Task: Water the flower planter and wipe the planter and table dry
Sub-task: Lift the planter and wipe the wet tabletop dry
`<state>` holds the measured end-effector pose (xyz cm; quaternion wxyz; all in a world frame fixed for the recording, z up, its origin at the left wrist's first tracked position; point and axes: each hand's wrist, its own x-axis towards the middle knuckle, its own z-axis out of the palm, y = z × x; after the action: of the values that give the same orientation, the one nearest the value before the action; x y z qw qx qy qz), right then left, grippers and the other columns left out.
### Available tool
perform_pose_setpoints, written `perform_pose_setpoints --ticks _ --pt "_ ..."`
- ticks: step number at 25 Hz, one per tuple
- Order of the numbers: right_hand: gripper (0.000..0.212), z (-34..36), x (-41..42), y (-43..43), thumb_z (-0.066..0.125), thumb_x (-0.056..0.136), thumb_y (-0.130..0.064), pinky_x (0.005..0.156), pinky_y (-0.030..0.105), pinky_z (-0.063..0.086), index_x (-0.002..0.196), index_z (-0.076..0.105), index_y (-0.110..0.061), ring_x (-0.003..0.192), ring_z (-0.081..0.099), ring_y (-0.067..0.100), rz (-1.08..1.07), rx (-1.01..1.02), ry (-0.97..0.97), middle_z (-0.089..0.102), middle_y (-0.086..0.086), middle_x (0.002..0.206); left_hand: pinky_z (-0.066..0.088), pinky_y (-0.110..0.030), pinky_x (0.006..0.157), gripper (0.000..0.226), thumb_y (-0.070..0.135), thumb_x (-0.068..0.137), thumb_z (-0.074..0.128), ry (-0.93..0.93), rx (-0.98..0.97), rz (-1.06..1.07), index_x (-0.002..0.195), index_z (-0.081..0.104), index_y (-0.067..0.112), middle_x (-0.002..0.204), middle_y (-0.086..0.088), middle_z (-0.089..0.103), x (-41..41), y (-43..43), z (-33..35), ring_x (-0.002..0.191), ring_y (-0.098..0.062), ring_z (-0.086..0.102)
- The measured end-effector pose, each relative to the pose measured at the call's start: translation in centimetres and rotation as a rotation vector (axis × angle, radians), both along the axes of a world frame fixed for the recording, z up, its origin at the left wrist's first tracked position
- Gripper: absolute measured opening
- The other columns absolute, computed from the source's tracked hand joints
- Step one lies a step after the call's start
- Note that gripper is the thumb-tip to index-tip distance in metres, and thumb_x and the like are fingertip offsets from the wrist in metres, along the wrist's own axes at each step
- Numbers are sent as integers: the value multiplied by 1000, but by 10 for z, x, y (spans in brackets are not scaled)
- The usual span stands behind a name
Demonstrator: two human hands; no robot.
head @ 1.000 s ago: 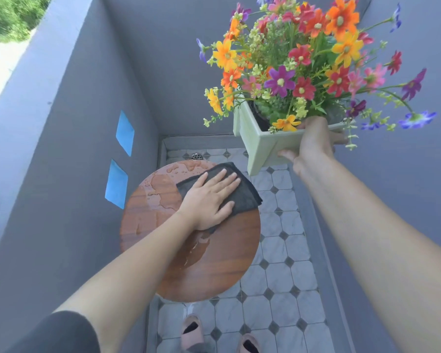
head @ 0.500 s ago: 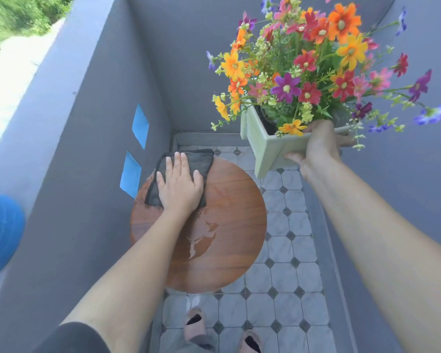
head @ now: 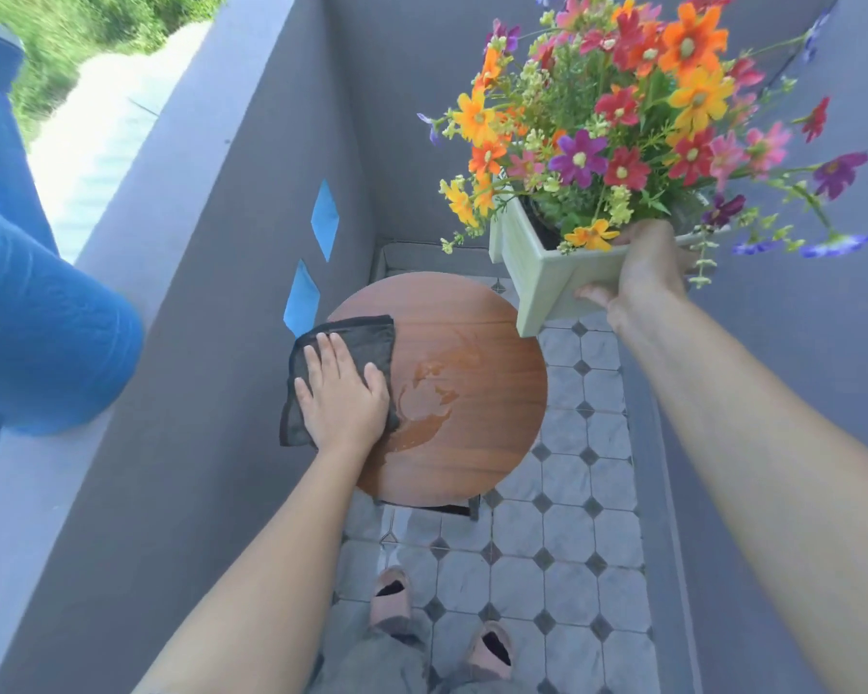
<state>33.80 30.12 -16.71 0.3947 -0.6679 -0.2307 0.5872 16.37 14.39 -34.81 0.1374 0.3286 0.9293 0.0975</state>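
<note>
My left hand [head: 343, 397] lies flat, fingers spread, pressing a dark grey cloth [head: 367, 340] onto the left side of the round wooden table [head: 492, 393]. A wet patch [head: 429, 393] shines in the table's middle, just right of the cloth. My right hand [head: 640, 273] grips the near rim of the pale green square planter [head: 537, 283] and holds it up in the air, above and to the right of the table. Bright orange, red, purple and yellow flowers [head: 617, 117] fill the planter.
A grey parapet wall [head: 181, 303] with two blue diamond marks runs along the left, close to the table. A blue watering can [head: 36, 323] stands on its ledge. Grey walls close the back and right. My feet [head: 392, 598] stand on the tiled floor [head: 582, 533].
My left hand slid the cloth from the table's far edge toward me along the left side. The far part of the table now looks dry. The planter stays lifted.
</note>
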Motion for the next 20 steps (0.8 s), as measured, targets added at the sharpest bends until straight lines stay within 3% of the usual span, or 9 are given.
perform_pose_setpoints --ticks 5,9,11,14,16,20 --pt "19 2 1 -14 46 85 -7 76 39 58 72 36 -17 76 44 15 -26 37 -9 36 1 85 9 -49 116 64 33 97 31 -24 -10 39 151 11 7 161 -7 9 32 -36 2 148 -24 3" --pt "14 1 6 -19 45 86 -8 76 38 58 74 42 -15 74 43 15 14 44 -23 37 1 87 5 -48 116 64 33 97 29 -64 -5 55 151 7 7 161 -7 5 60 -51 3 148 -23 -1" --pt "9 -1 8 -18 48 81 -11 70 40 60 90 51 -10 74 43 16 -1 38 -17 40 5 104 4 -47 117 63 34 97 25 -83 1 36 152 6 8 161 -6 3 79 -55 3 148 -23 -2" --pt "47 -5 11 -15 51 73 -13 59 41 61 120 52 -8 79 44 18 -17 52 -31 37 7 120 8 -48 116 69 40 90 10 -90 34 -49 151 12 8 160 -7 9 110 -61 5 148 -24 3" --pt "46 -7 13 -15 51 73 -13 61 40 61 119 54 -8 80 45 19 -18 57 -35 36 7 121 14 -50 115 73 44 87 11 -81 74 -76 149 18 7 159 -9 16 128 -59 3 147 -26 10" --pt "23 -14 18 -18 50 76 -12 66 40 61 98 53 -9 81 46 19 -25 45 -28 37 8 117 16 -47 115 90 64 82 31 -86 10 -217 149 16 6 157 -8 13 159 -42 -4 146 -27 12"
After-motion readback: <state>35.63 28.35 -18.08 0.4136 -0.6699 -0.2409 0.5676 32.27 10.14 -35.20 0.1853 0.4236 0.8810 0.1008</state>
